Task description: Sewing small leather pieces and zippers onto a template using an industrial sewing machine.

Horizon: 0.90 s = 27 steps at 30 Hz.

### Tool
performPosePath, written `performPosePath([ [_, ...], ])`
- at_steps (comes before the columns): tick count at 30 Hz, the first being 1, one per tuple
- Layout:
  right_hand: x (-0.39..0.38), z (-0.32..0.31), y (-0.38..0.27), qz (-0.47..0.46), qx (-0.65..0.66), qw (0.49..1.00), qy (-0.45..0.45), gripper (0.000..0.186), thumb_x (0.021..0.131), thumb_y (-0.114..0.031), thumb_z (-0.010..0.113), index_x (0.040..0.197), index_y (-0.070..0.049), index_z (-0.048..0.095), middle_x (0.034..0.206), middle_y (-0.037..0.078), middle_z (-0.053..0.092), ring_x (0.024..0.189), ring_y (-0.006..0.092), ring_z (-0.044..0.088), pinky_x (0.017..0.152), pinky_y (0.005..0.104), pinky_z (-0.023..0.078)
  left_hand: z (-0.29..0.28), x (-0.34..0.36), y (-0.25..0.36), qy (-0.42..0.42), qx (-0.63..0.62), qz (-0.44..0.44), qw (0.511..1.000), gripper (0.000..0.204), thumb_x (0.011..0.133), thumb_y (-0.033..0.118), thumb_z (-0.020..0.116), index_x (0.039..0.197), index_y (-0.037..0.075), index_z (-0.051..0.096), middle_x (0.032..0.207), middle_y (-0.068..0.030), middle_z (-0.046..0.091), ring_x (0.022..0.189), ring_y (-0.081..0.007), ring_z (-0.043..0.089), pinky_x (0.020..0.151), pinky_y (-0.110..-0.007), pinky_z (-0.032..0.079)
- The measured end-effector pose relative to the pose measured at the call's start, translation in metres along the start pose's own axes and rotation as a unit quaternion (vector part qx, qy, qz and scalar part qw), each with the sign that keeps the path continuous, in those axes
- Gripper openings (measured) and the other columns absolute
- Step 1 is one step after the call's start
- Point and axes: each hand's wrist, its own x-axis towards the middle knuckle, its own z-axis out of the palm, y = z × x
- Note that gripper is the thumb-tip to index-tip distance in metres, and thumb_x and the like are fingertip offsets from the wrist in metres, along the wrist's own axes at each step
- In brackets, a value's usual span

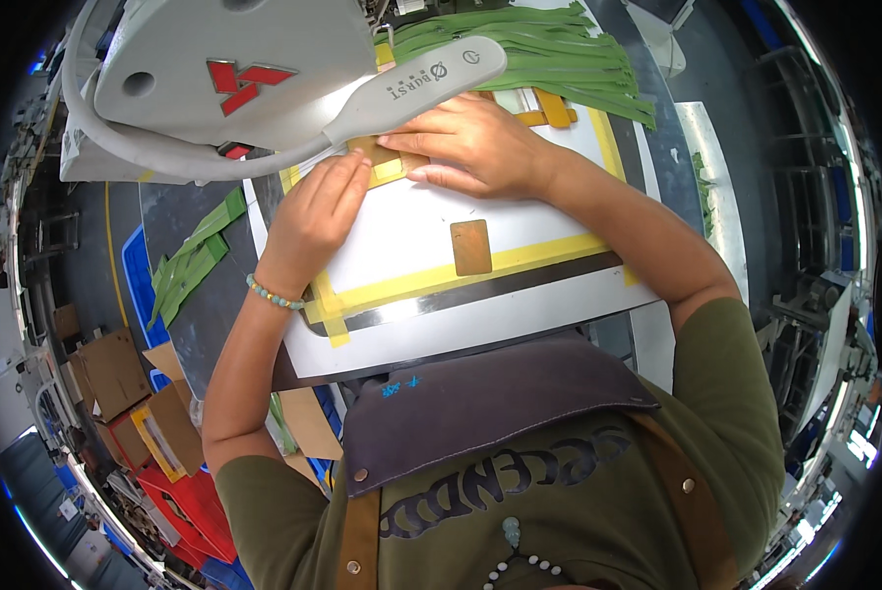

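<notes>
My left hand (pixel 315 211), with a beaded bracelet at its wrist, has its fingers bent and pressed together at the left edge of a small tan flat piece (pixel 387 164). From the other side my right hand (pixel 480 147) reaches in, its fingers stretched out over the same piece. A grey lamp-like bar on a bendable neck (pixel 421 88) hides part of the right fingers. Both hands rest on a white work surface (pixel 401 241) edged with yellow tape, right below the grey sewing machine head (pixel 234 74). The needle area is hidden.
A brown rectangular piece (pixel 472 247) lies near the surface's front edge. Long green strips (pixel 539 54) are heaped at the far right, beside a tan strap (pixel 556 108). More green strips (pixel 195 261) hang over the left edge. Cardboard boxes (pixel 111 374) and a red bin (pixel 190 506) stand lower left.
</notes>
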Motion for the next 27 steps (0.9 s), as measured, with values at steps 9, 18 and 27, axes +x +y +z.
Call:
performPosePath([
  [9, 0.005, 0.000, -0.003, -0.007, 0.004, 1.000, -0.028, 0.050, 0.102, -0.045, 0.067, 0.135, -0.009, 0.075, 0.136, 0.002, 0.072, 0.126, 0.0228, 0.059, 0.110, 0.0441, 0.044, 0.005, -0.001, -0.009, 0.025, -0.084, -0.016, 0.996, 0.030, 0.081, -0.008, 0.075, 0.111, -0.007, 0.073, 0.115, -0.0170, 0.074, 0.106, -0.0333, 0.075, 0.089, -0.039, 0.064],
  [18, 0.012, 0.001, -0.005, -0.017, 0.016, 1.000, -0.019, 0.049, 0.098, -0.051, 0.072, 0.117, -0.006, 0.078, 0.119, 0.005, 0.075, 0.115, 0.0245, 0.062, 0.103, 0.0426, 0.047, 0.016, 0.009, -0.008, 0.016, -0.162, -0.053, 0.985, 0.027, 0.082, -0.007, 0.078, 0.109, -0.004, 0.074, 0.116, -0.0143, 0.075, 0.105, -0.0314, 0.075, 0.090, -0.038, 0.063],
  [27, 0.003, -0.003, -0.004, -0.051, -0.031, 0.998, 0.029, 0.035, 0.097, -0.040, 0.075, 0.108, -0.007, 0.078, 0.116, 0.006, 0.073, 0.115, 0.0259, 0.065, 0.098, 0.0419, 0.051, 0.011, 0.016, 0.001, 0.004, -0.010, -0.025, 1.000, 0.029, 0.084, -0.007, 0.075, 0.113, -0.001, 0.074, 0.127, -0.0095, 0.075, 0.105, -0.0273, 0.073, 0.088, -0.036, 0.061],
])
